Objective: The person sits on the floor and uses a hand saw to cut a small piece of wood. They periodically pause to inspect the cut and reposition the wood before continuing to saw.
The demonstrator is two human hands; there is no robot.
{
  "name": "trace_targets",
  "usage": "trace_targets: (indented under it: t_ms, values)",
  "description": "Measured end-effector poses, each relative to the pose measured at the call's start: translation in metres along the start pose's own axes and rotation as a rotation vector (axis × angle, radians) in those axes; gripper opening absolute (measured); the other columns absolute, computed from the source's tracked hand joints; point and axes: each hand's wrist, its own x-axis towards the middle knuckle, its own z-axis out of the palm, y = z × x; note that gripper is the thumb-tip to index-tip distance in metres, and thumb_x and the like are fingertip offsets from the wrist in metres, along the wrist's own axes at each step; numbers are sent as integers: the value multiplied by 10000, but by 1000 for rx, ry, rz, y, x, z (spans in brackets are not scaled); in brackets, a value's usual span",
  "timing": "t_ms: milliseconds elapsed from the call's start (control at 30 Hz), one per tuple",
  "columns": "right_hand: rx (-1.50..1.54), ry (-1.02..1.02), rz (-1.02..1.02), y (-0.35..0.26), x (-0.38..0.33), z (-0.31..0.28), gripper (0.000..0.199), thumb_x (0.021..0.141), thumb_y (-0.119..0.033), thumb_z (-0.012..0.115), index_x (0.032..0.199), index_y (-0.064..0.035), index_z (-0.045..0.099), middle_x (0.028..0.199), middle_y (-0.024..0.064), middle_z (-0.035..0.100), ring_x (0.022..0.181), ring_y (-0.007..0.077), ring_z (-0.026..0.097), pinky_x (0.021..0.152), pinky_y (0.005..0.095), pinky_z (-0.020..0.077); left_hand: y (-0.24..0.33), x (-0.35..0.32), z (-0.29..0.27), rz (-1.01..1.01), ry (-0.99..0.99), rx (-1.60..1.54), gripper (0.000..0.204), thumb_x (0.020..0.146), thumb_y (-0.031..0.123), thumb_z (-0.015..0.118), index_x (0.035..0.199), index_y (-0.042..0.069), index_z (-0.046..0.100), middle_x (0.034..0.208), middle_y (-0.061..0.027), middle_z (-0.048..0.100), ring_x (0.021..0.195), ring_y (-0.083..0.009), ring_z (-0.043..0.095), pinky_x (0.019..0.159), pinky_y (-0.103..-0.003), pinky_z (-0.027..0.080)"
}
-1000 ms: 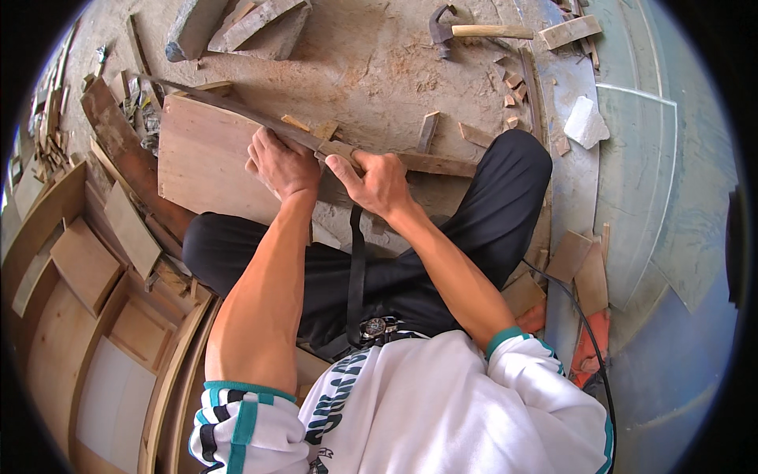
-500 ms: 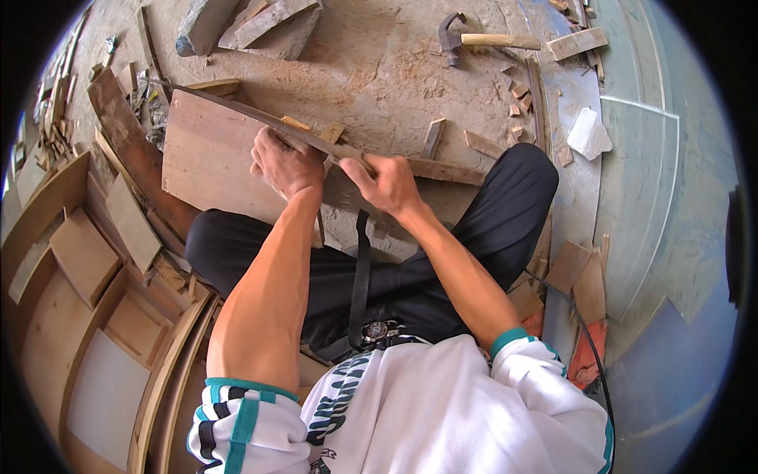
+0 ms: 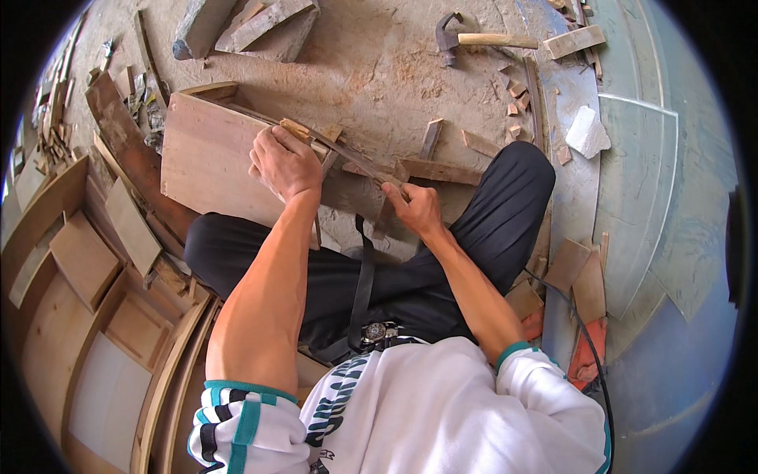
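A wooden box-like piece [image 3: 209, 142] with a pale plywood side stands in front of my folded legs. My left hand [image 3: 286, 162] clasps its upper edge with bent fingers, beside a small yellowish wood block [image 3: 295, 129]. In my right hand [image 3: 416, 209], near my right knee, is the end of a long narrow handsaw [image 3: 351, 156]. Its thin dark blade slants up and left toward the box's top edge, passing close to my left hand. The teeth are too small to make out, and my fingers hide most of the handle.
A claw hammer [image 3: 485, 39] lies on the dusty floor ahead. Wood offcuts [image 3: 430, 141] and a white foam chunk [image 3: 588, 133] lie to the right, by glass sheets [image 3: 632, 189]. Wooden frames [image 3: 95, 316] crowd the left. Stone blocks [image 3: 272, 35] sit at the far side.
My right hand has drawn back toward my right knee, pulling the handsaw down and right along the box's edge. My left hand stays in nearly the same place.
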Motion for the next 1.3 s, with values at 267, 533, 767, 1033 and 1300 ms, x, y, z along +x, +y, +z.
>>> trace_targets:
  t_ms: [267, 533, 767, 1033, 1300]
  values:
    - [46, -66, -70, -52, 36, 1, 718, 900, -622, 664, 554, -4, 545, 461, 180, 469, 402, 300, 490, 440, 414, 402, 0, -1, 0, 9, -4, -7, 292, 1023, 308, 454, 1118, 65, 585, 1118, -104, 625, 1131, -321, 535, 992, -450, 334]
    - [63, -20, -162, -52, 38, 13, 703, 917, -580, 677, 577, 13, 512, 477, 166, 408, 418, 229, 388, 436, 392, 365, -6, -2, 3, 27, -1, -10, 338, 956, 315, 522, 1193, 76, 559, 1146, -98, 616, 1161, -321, 520, 1019, -445, 316]
    - [56, -47, -149, -49, 37, 10, 708, 912, -574, 684, 563, 15, 507, 486, 193, 424, 406, 270, 409, 436, 403, 372, -5, -2, 1, 5, -32, 0, 365, 946, 358, 527, 1179, 79, 564, 1168, -90, 612, 1203, -323, 504, 1028, -448, 317]
    - [62, 35, -195, -24, 21, 10, 711, 922, -578, 661, 526, -3, 525, 468, 197, 476, 406, 337, 494, 444, 424, 420, -2, 0, 0, -21, -27, 17, 353, 946, 361, 517, 1146, 75, 573, 1159, -106, 614, 1187, -333, 512, 1032, -462, 318]
    - [67, -59, -173, -60, 45, 7, 665, 925, -542, 666, 591, 21, 548, 518, 235, 460, 455, 363, 480, 470, 427, 409, -3, -2, 1, 43, -4, 4, 331, 959, 335, 515, 1140, 64, 571, 1151, -106, 612, 1176, -329, 517, 1007, -457, 330]
